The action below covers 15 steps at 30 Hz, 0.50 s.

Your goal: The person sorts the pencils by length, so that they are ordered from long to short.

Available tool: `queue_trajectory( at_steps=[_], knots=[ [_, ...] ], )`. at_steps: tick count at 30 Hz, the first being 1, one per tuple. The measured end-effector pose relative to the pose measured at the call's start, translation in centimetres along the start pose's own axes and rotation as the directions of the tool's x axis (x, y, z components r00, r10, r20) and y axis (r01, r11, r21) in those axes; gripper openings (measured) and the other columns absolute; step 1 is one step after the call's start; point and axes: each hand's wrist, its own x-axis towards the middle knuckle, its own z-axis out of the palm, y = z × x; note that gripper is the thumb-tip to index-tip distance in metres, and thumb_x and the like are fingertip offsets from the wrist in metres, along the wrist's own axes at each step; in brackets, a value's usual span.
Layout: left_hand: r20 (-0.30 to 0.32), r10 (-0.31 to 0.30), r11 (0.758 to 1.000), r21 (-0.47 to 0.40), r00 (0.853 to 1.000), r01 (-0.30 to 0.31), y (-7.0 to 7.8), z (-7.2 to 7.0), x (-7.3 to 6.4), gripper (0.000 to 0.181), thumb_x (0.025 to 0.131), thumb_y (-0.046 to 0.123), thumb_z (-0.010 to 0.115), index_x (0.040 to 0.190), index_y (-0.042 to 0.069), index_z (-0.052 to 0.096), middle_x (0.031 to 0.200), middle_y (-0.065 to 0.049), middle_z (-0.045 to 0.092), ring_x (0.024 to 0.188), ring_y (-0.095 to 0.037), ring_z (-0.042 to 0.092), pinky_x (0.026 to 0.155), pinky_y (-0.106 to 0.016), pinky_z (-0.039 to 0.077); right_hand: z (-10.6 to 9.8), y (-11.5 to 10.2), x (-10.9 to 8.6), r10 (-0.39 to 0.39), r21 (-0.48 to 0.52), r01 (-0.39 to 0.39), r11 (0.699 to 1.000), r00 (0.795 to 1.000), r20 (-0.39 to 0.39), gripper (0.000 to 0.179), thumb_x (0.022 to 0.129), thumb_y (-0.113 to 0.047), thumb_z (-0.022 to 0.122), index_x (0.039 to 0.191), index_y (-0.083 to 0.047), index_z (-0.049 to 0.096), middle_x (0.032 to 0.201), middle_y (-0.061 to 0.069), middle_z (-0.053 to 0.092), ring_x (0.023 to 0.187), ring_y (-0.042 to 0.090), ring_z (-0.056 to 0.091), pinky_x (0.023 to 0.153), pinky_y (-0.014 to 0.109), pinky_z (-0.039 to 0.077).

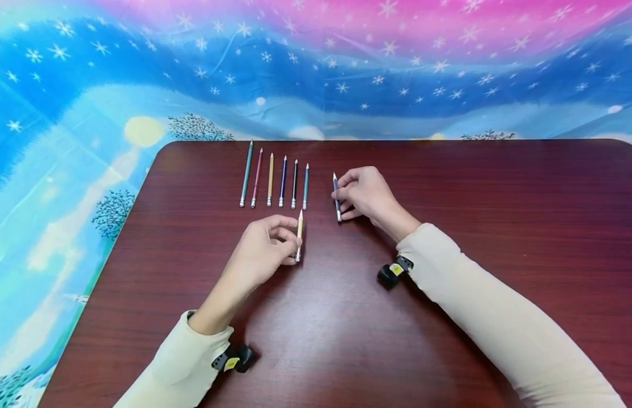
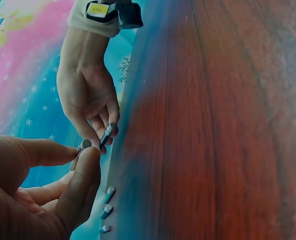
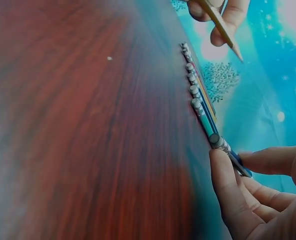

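Note:
My left hand (image 1: 262,249) pinches a short yellow pencil (image 1: 300,232) between thumb and fingers, its sharpened tip pointing away from me. In the right wrist view this yellow pencil (image 3: 220,26) is seen raised above the table. A short dark blue pencil (image 1: 336,195) is gripped by my right hand (image 1: 369,195), point away and eraser end toward me. To the left of it lies a row of several pencils, running from a long teal pencil (image 1: 246,173) down to a shorter blue-teal pencil (image 1: 306,187). Between them are a red pencil (image 1: 257,177), a yellow-orange pencil (image 1: 270,178) and dark ones.
The dark reddish wooden table (image 1: 474,187) spreads under both hands. Behind it and along its left side hangs a blue and pink snowflake cloth (image 1: 295,68). Each wrist carries a small black camera, such as the right wrist camera (image 1: 389,275).

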Motion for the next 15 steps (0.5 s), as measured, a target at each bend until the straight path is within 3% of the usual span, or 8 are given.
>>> queue_trajectory(
  at_steps=[15],
  knots=[
    [-0.007,-0.008,0.999,-0.036,1.0,0.008,0.1,-0.1,0.3,0.039,0.092,-0.008,0.054,0.129,-0.004,0.063,0.093,-0.012,0.069,0.069,-0.009,0.067,0.068,-0.029,0.065,2.5,-0.9,3.0,0.036,0.132,-0.027,0.991,0.997,-0.07,0.013,0.096,0.004,0.067,0.107,0.003,0.062,0.084,0.012,0.067,0.053,0.015,0.062,0.056,0.033,0.064]
  ],
)
